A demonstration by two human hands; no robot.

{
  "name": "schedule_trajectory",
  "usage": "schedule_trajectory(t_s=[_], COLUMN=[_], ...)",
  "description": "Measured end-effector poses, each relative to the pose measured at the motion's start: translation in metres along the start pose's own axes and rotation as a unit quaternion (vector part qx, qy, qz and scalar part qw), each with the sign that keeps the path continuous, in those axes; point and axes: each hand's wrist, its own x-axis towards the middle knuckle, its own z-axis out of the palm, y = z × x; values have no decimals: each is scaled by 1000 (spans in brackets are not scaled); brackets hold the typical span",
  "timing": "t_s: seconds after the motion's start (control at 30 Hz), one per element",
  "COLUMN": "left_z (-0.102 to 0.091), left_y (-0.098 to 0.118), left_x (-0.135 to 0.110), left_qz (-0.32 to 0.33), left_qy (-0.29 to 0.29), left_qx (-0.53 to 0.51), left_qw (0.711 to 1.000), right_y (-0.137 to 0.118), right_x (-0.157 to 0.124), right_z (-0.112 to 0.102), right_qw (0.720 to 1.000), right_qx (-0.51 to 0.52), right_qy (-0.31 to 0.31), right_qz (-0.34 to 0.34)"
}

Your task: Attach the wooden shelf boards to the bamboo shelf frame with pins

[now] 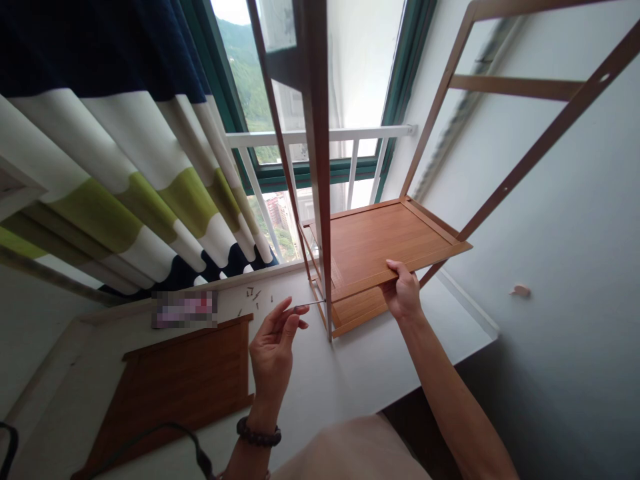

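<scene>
My left hand (274, 340) pinches a thin metal tool (311, 304), likely a hex key, whose tip meets the front post (320, 173) of a brown metal shelf frame. My right hand (403, 293) grips the front edge of a wooden shelf board (380, 243) lying in the frame. A second wooden board (357, 310) sits lower in the frame, just under that hand. The frame stands on a white desk (350, 373).
A loose dark wooden panel (185, 380) lies on the desk at the left. Small screws (255, 297) are scattered near the window sill. A striped curtain (125, 173) hangs at left, a white wall (560, 280) at right, and a black cable (165, 433) crosses the near edge.
</scene>
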Motion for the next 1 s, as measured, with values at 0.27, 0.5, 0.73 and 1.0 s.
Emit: schedule_trajectory(t_s=[0.27, 0.5, 0.73, 1.0], left_z=[-6, -1, 1, 5], left_y=[-3, 3, 3, 10], left_x=[8, 12, 5, 2], left_qz=[-72, 60, 35, -24], left_qy=[-63, -31, -27, -10], left_qx=[-70, 11, 18, -32], left_qw=[993, 998, 999, 999], right_y=[0, -3, -3, -4], right_x=[1, 3, 4, 2], right_z=[-1, -3, -3, -2], right_qw=[1000, 1000, 1000, 1000], right_qx=[0, -6, -9, 0], right_qy=[-5, -9, -13, -22], right_qz=[2, 6, 8, 7])
